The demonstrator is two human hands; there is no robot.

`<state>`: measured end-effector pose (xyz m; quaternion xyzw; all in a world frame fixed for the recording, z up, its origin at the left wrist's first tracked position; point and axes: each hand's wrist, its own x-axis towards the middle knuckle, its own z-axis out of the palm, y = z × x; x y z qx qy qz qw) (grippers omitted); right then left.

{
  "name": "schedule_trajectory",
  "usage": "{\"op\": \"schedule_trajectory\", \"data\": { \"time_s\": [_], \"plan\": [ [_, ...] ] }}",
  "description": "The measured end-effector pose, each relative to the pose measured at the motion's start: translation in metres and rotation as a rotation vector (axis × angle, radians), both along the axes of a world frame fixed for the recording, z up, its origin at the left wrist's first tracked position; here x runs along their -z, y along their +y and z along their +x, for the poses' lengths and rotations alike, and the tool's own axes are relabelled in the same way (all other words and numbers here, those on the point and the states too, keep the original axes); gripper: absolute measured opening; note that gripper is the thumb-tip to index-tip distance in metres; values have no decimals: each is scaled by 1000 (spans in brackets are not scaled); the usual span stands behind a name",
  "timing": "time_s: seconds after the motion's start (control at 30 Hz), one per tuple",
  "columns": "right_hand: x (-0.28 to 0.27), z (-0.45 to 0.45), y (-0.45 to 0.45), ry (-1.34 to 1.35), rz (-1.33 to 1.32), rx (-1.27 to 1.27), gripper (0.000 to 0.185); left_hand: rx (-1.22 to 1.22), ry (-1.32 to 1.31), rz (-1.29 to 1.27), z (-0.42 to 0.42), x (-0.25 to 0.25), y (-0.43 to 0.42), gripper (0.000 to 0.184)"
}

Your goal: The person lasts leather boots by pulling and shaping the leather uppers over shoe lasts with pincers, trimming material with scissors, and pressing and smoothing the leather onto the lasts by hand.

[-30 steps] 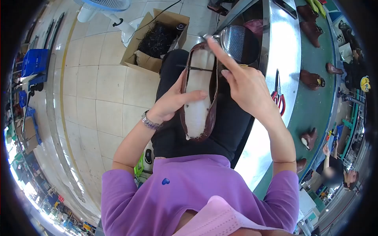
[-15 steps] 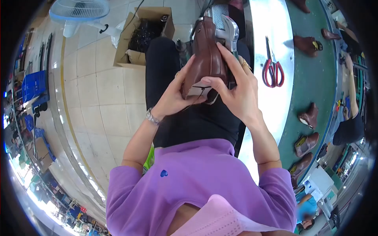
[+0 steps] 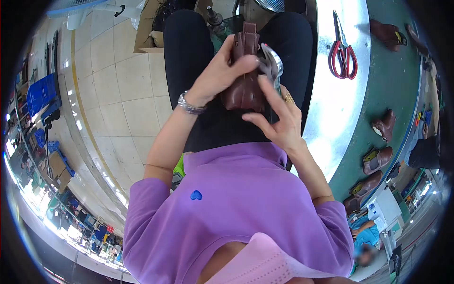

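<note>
A brown leather shoe [image 3: 244, 92] is held over my lap, its pull tab pointing away from me. My left hand [image 3: 223, 75] grips it from the left, the thumb lying across its top. Just right of the shoe is my right hand [image 3: 282, 118], with thumb and forefinger apart. A shiny metal tool [image 3: 273, 64], blurred, shows between the shoe and the right hand, its handle end toward that palm. The right hand's other fingers curl around the tool's lower end, partly hidden.
Red-handled scissors [image 3: 343, 59] lie on the metal ledge [image 3: 338, 109] at the right. Beyond it, a green surface [image 3: 362, 123] carries several brown shoes [image 3: 377, 160]. A cardboard box [image 3: 144, 35] and a fan [image 3: 71, 7] stand at the upper left. A co-worker [image 3: 366, 234] is at the lower right.
The shoe has turned from sole facing me to its leather back upright. My left thumb has moved onto its top. My right hand has come off the shoe, and the metal tool has swung closer.
</note>
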<state>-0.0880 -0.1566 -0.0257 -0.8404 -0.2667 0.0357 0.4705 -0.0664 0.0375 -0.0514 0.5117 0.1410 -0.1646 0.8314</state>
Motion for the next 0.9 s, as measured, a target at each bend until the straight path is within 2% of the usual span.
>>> {"op": "schedule_trajectory", "data": {
  "time_s": [0.03, 0.07, 0.13, 0.17, 0.23, 0.27, 0.37, 0.4, 0.43, 0.5, 0.6, 0.8, 0.9],
  "plan": [
    [-5, -2, -5, 35, 24, -5, 85, 11, 8, 105, 2, -2, -4, 75],
    [-12, -1, -12, 298, 123, 26, 75, -6, -37, 153, 2, 2, -6, 61],
    [-25, 2, -25, 800, 366, 207, 57, -3, -60, 174, 1, -3, -8, 60],
    [-29, 8, -38, 1017, 462, 201, 50, -1, -69, 185, -1, -6, -9, 60],
    [-30, 15, -53, 1083, 407, 138, 43, -17, -63, 174, -8, -4, -11, 55],
    [-27, 18, -60, 1172, 546, 75, 35, -27, -60, 171, -10, -2, -11, 53],
    [-27, 20, -58, 1134, 362, -168, 44, -67, -56, 113, -12, 1, -13, 44],
    [-22, 21, -58, 1239, 281, -186, 59, -85, -75, 125, -13, 3, -14, 42],
    [-25, 19, -54, 1182, 242, -229, 48, -103, -95, 136, -16, 6, -15, 40],
    [-30, 23, -47, 1309, 267, -247, 35, -151, -113, 136, -18, 5, -18, 37],
    [-25, 23, -37, 1321, 263, -251, 34, -207, -115, 130, -22, 4, -22, 35],
    [-30, 33, -34, 1327, -18, -369, 35, -226, -153, 237, -32, 3, -28, 38],
    [-47, 38, -27, 1138, -219, -428, 37, -212, -145, 297, -38, 4, -29, 42]
  ]
}}
